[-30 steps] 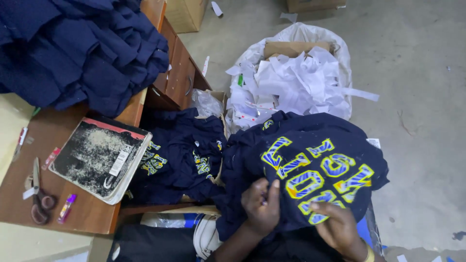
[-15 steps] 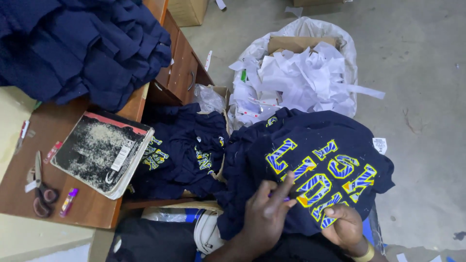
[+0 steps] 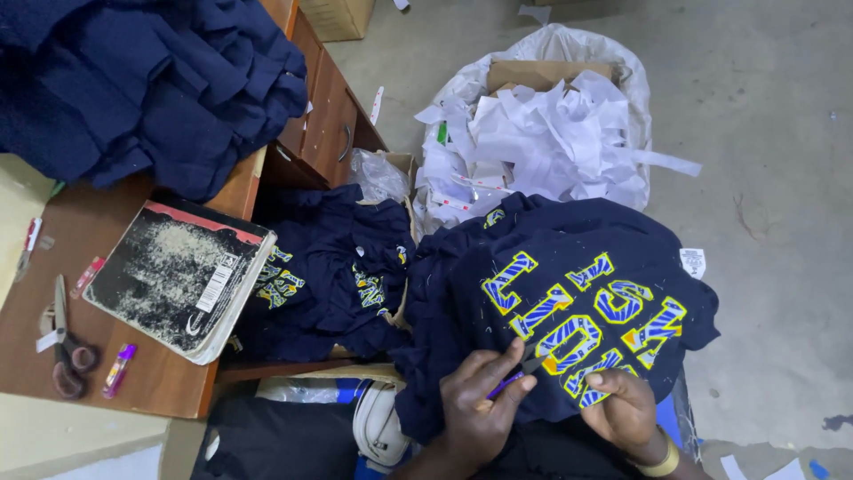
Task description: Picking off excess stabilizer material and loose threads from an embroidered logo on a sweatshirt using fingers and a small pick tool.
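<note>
A navy T-shirt (image 3: pixel 569 267) with yellow and blue printed letters lies spread over my lap. My left hand (image 3: pixel 475 409) is closed around a small purple-handled tool (image 3: pixel 505 385), whose tip points at the lower letters. My right hand (image 3: pixel 626 411), with a gold bracelet on the wrist, pinches the shirt fabric at the bottom edge of the print. Both hands rest on the shirt, close together.
More navy printed shirts (image 3: pixel 329 284) lie in a box beside my knee. A wooden desk (image 3: pixel 133 373) at the left carries a worn notebook (image 3: pixel 178 276), scissors (image 3: pixel 64 342), a purple marker (image 3: pixel 118 369) and a heap of navy cloth (image 3: pixel 151 89). A white sack of paper scraps (image 3: pixel 542 133) stands on the concrete floor.
My left hand has curled its spread fingers around the purple tool and dropped slightly toward the lower letters. My right hand stays at the print's bottom edge.
</note>
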